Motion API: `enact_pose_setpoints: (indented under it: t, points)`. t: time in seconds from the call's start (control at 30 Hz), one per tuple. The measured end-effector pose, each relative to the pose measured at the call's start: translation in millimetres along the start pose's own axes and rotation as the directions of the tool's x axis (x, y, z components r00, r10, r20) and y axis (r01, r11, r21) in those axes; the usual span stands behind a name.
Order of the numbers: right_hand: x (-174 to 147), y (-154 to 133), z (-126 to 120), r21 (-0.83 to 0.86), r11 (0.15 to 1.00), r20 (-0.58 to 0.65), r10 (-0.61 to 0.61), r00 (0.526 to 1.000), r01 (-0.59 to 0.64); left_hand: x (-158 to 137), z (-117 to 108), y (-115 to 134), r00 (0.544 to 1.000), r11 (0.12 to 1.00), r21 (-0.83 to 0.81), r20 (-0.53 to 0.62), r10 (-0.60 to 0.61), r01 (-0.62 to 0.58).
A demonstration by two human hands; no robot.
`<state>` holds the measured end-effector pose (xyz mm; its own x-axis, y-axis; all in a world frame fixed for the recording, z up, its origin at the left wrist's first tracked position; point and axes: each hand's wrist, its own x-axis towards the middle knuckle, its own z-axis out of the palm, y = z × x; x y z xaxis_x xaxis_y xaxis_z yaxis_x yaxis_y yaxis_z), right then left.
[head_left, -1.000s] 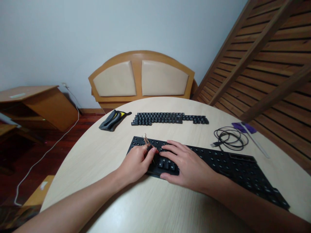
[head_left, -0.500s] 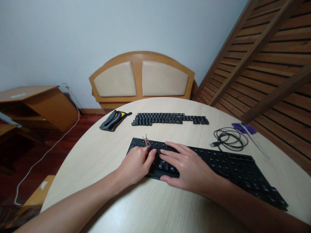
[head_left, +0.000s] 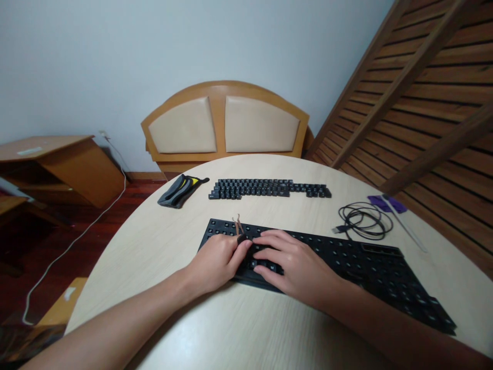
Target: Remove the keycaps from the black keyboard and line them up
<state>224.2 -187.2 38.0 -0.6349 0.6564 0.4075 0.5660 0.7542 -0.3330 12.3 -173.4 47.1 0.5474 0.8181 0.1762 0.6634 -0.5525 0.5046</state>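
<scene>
A black keyboard (head_left: 327, 248) lies at a slant on the table, most of its keycaps off and bare switch positions showing. My left hand (head_left: 217, 262) is closed around a keycap puller (head_left: 241, 238), whose thin wire prongs stick up past the thumb. It sits over the keyboard's left part. My right hand (head_left: 298, 262) rests on the keyboard just beside it, fingers spread and partly bent. A few keycaps (head_left: 273, 267) remain seated between the hands; others there are hidden by my fingers.
Removed keycaps (head_left: 265, 188) stand in neat rows behind the keyboard. A grey and yellow pouch (head_left: 175, 192) lies at the left. On the right are a coiled USB cable (head_left: 364, 221), a purple cloth (head_left: 396, 204) and a thin white stick (head_left: 404, 222), all on the round table (head_left: 154, 246).
My left hand and the keycap puller have shifted slightly to the right. My right hand's fingers have bent, with its thumb moving from the keyboard's front edge up onto the keys.
</scene>
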Motion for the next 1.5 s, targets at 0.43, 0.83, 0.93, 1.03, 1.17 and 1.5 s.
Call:
enact_pose_setpoints:
  t: [0.43,0.83,0.93,1.03,1.17,1.5]
  points:
    - [-3,-5,15,-0.010,1.000,-0.055,0.005,0.998,-0.006,0,5,-3,0.994,0.990,-0.081,-0.013,-0.113,0.112]
    - [-5,-3,19,0.031,0.999,-0.143,-0.007,0.990,0.011,1,8,-5,0.983,0.976,-0.124,-0.026,-0.184,0.180]
    - [-5,-3,19,0.068,0.998,-0.167,0.026,0.986,-0.015,2,8,-6,0.970,0.961,-0.185,-0.093,-0.227,0.207]
    - [-6,-2,19,0.087,0.996,-0.181,0.025,0.983,-0.009,3,8,-6,0.966,0.956,-0.196,-0.090,-0.242,0.221]
    - [-6,-2,20,0.116,0.993,-0.200,0.048,0.979,-0.025,4,9,-4,0.958,0.951,-0.182,-0.098,-0.269,0.249]
    - [0,-4,14,0.136,0.986,-0.190,0.125,0.974,-0.100,3,7,-3,0.937,0.948,-0.119,-0.161,-0.311,0.294]
